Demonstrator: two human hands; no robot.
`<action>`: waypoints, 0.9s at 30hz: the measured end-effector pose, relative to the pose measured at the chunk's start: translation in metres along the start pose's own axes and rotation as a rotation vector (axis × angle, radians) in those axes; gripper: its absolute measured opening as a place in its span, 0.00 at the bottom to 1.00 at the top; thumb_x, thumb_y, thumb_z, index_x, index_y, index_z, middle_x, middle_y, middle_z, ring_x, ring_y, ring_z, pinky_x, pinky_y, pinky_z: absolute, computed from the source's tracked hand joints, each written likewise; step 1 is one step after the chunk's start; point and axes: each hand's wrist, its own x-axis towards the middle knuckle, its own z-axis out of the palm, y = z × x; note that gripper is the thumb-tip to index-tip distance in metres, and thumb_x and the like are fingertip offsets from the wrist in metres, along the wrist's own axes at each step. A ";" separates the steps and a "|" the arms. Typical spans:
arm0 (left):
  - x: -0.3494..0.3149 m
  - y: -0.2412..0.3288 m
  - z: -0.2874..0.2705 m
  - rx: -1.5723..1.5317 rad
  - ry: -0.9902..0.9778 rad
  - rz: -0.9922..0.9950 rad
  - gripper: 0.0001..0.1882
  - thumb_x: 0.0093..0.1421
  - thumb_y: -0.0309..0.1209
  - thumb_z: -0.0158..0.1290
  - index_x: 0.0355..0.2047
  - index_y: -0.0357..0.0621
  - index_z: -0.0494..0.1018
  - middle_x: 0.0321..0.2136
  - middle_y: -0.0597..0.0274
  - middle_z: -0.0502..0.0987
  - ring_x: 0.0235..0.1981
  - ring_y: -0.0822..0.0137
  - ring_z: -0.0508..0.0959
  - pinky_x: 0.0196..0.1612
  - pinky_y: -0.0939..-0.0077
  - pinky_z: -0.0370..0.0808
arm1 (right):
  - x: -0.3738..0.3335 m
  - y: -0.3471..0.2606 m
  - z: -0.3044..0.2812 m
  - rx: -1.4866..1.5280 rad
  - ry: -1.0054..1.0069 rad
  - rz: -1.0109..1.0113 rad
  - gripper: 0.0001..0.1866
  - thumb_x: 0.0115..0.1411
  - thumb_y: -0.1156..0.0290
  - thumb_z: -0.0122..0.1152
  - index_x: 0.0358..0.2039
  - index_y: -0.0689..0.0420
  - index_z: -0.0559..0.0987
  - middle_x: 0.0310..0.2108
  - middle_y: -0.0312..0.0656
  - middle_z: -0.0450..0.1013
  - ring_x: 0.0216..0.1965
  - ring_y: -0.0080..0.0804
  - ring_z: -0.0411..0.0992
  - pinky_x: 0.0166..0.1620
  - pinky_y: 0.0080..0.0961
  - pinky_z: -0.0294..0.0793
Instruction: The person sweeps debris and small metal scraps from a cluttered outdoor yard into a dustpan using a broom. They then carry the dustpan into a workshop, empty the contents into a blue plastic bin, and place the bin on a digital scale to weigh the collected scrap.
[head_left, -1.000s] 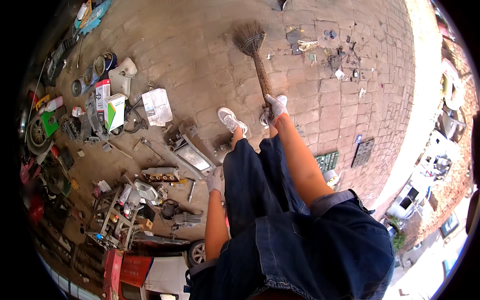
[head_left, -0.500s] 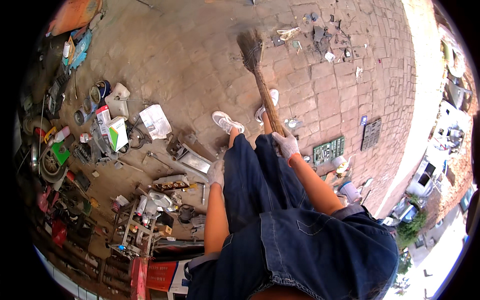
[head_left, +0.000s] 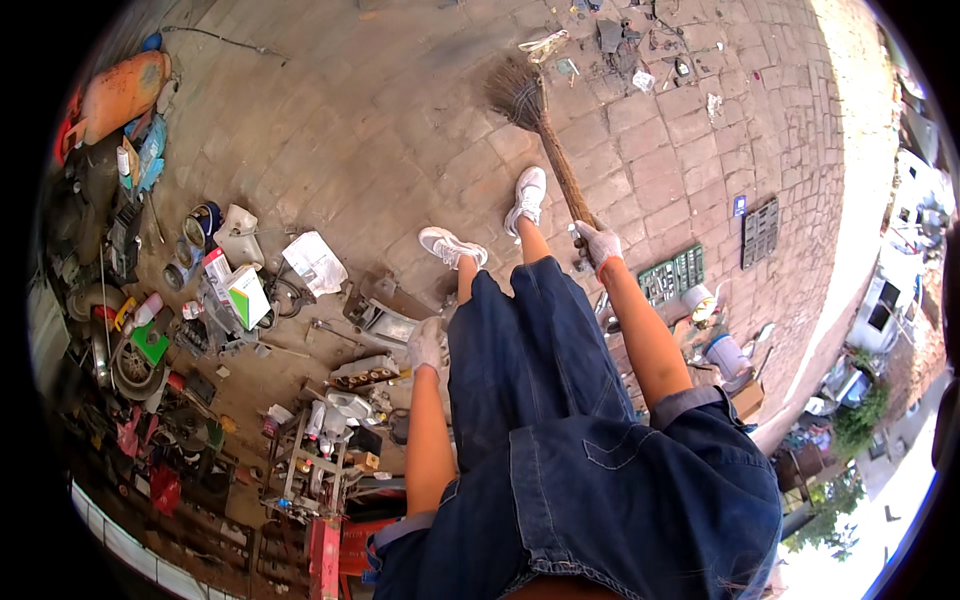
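My right hand [head_left: 600,244], in a pale work glove, is wrapped around the handle of a straw broom [head_left: 565,175]. The broom slants up and to the left, its bristles fanned on the paving beyond my shoes. At my left side, my gloved left hand [head_left: 426,345] hangs beside my thigh with nothing visible in it. Its fingers look loosely stretched, partly hidden by the angle. Near it on the ground lies a curved metal part [head_left: 385,320]. Past the bristles is a pale bundle of cord or cloth [head_left: 544,46].
Scraps and dark debris [head_left: 625,40] lie at the far right. A green socket set case [head_left: 672,275] and a dark tray [head_left: 760,233] sit right of my arm. Boxes [head_left: 247,296], a paper sheet [head_left: 314,264], a wheel [head_left: 137,365] and a cluttered metal stand [head_left: 318,445] crowd the left.
The broom and my right hand have shifted right, and its bristles now spread wider. My right foot has moved a little left in view. The surroundings have shifted with my head.
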 end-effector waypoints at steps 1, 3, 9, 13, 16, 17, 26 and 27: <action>0.005 -0.007 0.002 -0.004 -0.007 0.037 0.18 0.57 0.43 0.49 0.40 0.43 0.76 0.30 0.62 0.75 0.30 0.72 0.72 0.31 0.78 0.70 | -0.003 -0.016 -0.009 0.014 0.045 -0.045 0.16 0.58 0.64 0.58 0.47 0.50 0.72 0.15 0.33 0.67 0.10 0.19 0.60 0.12 0.18 0.59; 0.001 0.004 0.011 -0.029 -0.026 -0.015 0.18 0.57 0.41 0.49 0.40 0.41 0.75 0.30 0.62 0.75 0.32 0.72 0.72 0.36 0.79 0.70 | 0.004 -0.031 -0.029 0.069 0.100 -0.101 0.16 0.57 0.65 0.58 0.47 0.50 0.72 0.15 0.32 0.67 0.10 0.18 0.60 0.12 0.18 0.58; -0.005 0.011 0.025 -0.041 -0.038 -0.026 0.19 0.56 0.40 0.51 0.41 0.38 0.75 0.31 0.62 0.74 0.31 0.72 0.72 0.36 0.80 0.69 | -0.023 -0.039 -0.061 -0.026 0.197 -0.215 0.22 0.57 0.64 0.59 0.53 0.48 0.69 0.16 0.34 0.66 0.10 0.19 0.60 0.12 0.17 0.59; -0.003 0.002 0.022 -0.058 -0.042 -0.033 0.20 0.56 0.40 0.51 0.42 0.36 0.74 0.31 0.62 0.74 0.31 0.73 0.72 0.37 0.80 0.70 | -0.068 -0.012 -0.049 -0.090 0.050 -0.157 0.31 0.54 0.67 0.60 0.58 0.56 0.65 0.17 0.34 0.68 0.11 0.18 0.61 0.13 0.17 0.61; -0.006 0.006 0.021 -0.024 -0.053 -0.036 0.21 0.55 0.40 0.52 0.42 0.36 0.74 0.31 0.62 0.74 0.31 0.73 0.72 0.37 0.80 0.69 | -0.092 0.017 -0.005 -0.113 -0.040 -0.079 0.32 0.54 0.68 0.60 0.60 0.55 0.63 0.16 0.34 0.67 0.11 0.19 0.61 0.13 0.17 0.61; -0.008 0.007 0.020 -0.002 -0.060 -0.038 0.21 0.55 0.40 0.52 0.42 0.36 0.74 0.31 0.62 0.74 0.31 0.73 0.72 0.37 0.80 0.69 | -0.110 0.012 0.017 -0.136 -0.089 -0.012 0.33 0.54 0.67 0.60 0.60 0.54 0.62 0.16 0.34 0.66 0.11 0.20 0.61 0.13 0.17 0.61; -0.021 0.018 0.009 0.005 -0.011 -0.038 0.20 0.56 0.43 0.48 0.42 0.43 0.75 0.32 0.62 0.75 0.28 0.70 0.72 0.27 0.77 0.69 | -0.026 0.021 0.058 0.083 -0.180 0.071 0.21 0.58 0.63 0.58 0.51 0.51 0.68 0.16 0.33 0.66 0.10 0.17 0.59 0.12 0.15 0.58; -0.018 0.013 0.006 0.020 -0.012 -0.055 0.19 0.56 0.43 0.48 0.42 0.44 0.75 0.32 0.62 0.75 0.28 0.70 0.72 0.27 0.77 0.69 | -0.020 0.010 0.047 0.109 -0.168 0.062 0.19 0.58 0.63 0.57 0.50 0.51 0.69 0.16 0.33 0.66 0.10 0.17 0.60 0.12 0.15 0.58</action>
